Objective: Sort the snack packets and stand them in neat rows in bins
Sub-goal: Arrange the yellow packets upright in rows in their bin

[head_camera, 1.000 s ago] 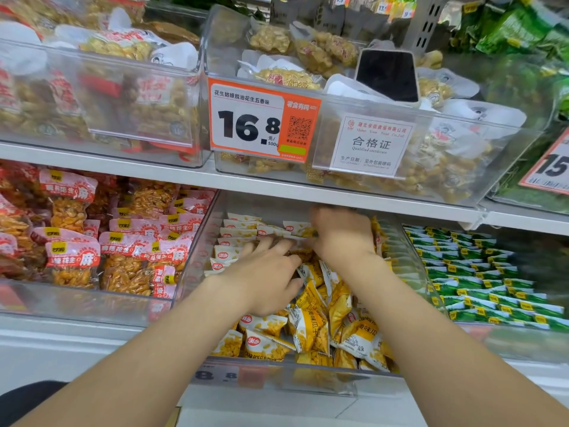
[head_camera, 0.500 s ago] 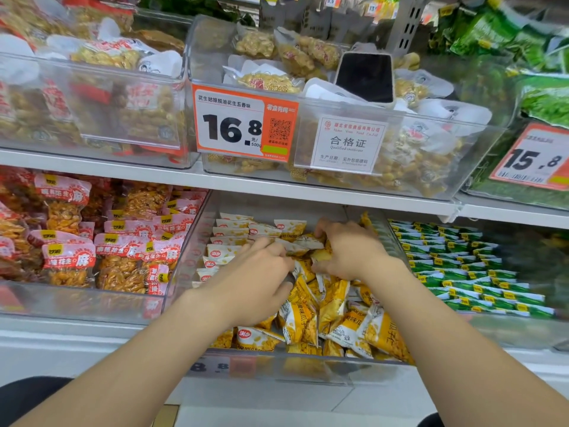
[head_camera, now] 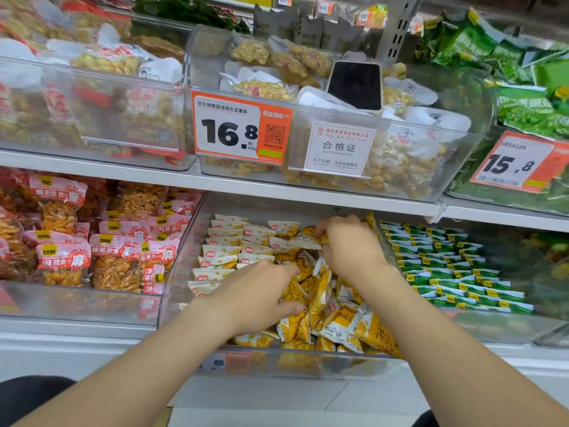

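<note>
– Head view, largest entry?
– Shelf [head_camera: 77,340] is carrying a clear bin [head_camera: 308,363], centre.
– Contents?
– Snack packets [head_camera: 228,251] are standing in rows at left, lying jumbled at right.
– Hands?
– Right hand [head_camera: 348,251] is pinching one packet [head_camera: 303,243] at the back, fingers [head_camera: 332,224] clamped. Left hand [head_camera: 255,298] is resting in the jumble; fingers curled, grip: cannot tell.

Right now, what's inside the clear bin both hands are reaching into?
Yellow-and-white snack packets: standing rows at left and back, a loose heap at front right. The left hand and right hand hide the packets beneath them.
</note>
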Demonstrator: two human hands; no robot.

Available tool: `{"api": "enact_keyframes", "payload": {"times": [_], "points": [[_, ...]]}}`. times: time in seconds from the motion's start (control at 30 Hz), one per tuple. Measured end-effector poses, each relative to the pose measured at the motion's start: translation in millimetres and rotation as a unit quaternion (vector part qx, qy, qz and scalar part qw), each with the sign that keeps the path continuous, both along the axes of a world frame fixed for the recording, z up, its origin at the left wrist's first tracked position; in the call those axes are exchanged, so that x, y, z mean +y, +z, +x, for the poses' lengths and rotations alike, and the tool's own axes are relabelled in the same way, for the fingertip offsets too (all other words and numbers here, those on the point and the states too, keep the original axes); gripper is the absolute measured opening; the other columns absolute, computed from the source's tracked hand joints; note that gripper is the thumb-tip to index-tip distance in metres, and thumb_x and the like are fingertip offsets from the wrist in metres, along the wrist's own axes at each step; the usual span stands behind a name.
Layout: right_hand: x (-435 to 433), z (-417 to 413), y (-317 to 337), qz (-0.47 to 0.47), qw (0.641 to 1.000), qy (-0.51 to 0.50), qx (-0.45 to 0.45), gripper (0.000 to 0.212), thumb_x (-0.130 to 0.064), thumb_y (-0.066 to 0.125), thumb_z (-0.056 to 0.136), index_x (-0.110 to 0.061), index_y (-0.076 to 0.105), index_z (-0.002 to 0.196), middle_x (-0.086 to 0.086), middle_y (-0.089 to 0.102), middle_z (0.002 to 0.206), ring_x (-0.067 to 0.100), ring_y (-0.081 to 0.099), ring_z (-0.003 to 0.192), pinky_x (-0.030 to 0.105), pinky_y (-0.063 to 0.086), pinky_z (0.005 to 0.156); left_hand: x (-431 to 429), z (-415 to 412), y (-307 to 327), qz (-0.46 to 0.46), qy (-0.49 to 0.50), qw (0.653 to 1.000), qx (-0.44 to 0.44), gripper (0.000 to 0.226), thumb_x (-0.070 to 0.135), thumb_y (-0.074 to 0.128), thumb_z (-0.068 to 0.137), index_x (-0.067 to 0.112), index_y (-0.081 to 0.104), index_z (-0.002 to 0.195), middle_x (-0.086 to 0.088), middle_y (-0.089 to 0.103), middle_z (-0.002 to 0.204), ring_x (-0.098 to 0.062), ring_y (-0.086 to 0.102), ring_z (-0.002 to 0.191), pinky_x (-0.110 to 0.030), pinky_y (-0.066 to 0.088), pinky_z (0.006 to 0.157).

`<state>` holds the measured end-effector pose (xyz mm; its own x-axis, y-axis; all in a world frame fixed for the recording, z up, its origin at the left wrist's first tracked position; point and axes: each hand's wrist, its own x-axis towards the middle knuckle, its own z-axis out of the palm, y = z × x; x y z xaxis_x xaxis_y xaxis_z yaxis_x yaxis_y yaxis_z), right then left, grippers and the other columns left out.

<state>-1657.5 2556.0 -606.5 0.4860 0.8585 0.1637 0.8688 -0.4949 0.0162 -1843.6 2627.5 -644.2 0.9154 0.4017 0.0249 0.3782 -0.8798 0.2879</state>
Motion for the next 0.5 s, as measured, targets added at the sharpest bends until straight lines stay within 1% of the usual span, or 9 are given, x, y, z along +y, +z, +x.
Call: {"api": "enact_keyframes", "payload": {"times": [0.07,0.13,0.23,0.3,0.4,0.47,0.5], "points": [[-5,-5,3,0.028,0.999,-0.01,-0.016,0.035,-0.01,0.066,0.091,-0.031,0.067,0.12,0.01,0.066,0.106,0.037,0.066,0.1,0.048,0.051,0.095,-1,6,0,-0.014,0.029,0.999,-0.008,0.053,0.06,0.069,0.092,0.03,0.053,0.132,0.003,0.064,0.095,-0.022,0.064,0.089,-0.043,0.058,0.075],[-11,-11,5,0.054,0.998,-0.013,-0.027,0.034,-0.009,0.067,0.091,-0.031,0.068,0.117,0.007,0.067,0.098,0.037,0.067,0.097,0.049,0.053,0.093,-4,10,2,-0.068,0.055,0.996,-0.031,0.045,0.052,0.078,0.088,0.034,0.055,0.123,0.005,0.062,0.096,-0.02,0.062,0.088,-0.043,0.058,0.076],[-23,-17,6,0.102,0.994,0.012,-0.025,0.033,-0.014,0.065,0.093,-0.031,0.068,0.121,0.006,0.064,0.101,0.036,0.066,0.096,0.048,0.054,0.087,-7,11,2,-0.12,0.098,0.985,-0.081,0.03,0.033,0.083,0.087,0.031,0.057,0.101,0.009,0.065,0.086,-0.014,0.063,0.083,-0.046,0.058,0.076],[-31,-18,6,0.139,0.99,0.032,0.002,0.032,-0.017,0.065,0.095,-0.032,0.068,0.124,0.006,0.062,0.102,0.036,0.065,0.093,0.05,0.053,0.088,-8,7,5,-0.129,0.148,0.973,-0.125,0.025,0.028,0.081,0.089,0.031,0.056,0.094,0.007,0.067,0.082,-0.016,0.065,0.08,-0.046,0.058,0.075],[-36,-17,7,0.187,0.98,0.051,0.038,0.03,-0.018,0.067,0.095,-0.029,0.069,0.123,0.002,0.059,0.091,0.033,0.062,0.09,0.049,0.053,0.083,-3,-6,23,-0.094,0.224,0.946,-0.215,0.02,0.03,0.074,0.095,0.032,0.054,0.097,0.006,0.066,0.084,-0.02,0.064,0.085,-0.044,0.056,0.075],[-34,-20,7,0.215,0.973,0.058,0.059,0.029,-0.02,0.068,0.093,-0.03,0.07,0.121,0.001,0.062,0.085,0.03,0.061,0.09,0.044,0.05,0.077,2,-16,38,-0.028,0.256,0.925,-0.28,0.018,0.03,0.071,0.097,0.029,0.054,0.103,0.005,0.066,0.085,-0.023,0.065,0.082,-0.045,0.055,0.072],[-32,-23,7,0.23,0.969,0.06,0.072,0.028,-0.022,0.069,0.092,-0.031,0.07,0.119,0.001,0.064,0.083,0.028,0.061,0.09,0.041,0.049,0.075,5,-21,43,0.014,0.263,0.921,-0.287,0.017,0.028,0.069,0.098,0.026,0.054,0.107,0.002,0.065,0.088,-0.027,0.064,0.083,-0.046,0.054,0.071]]}}
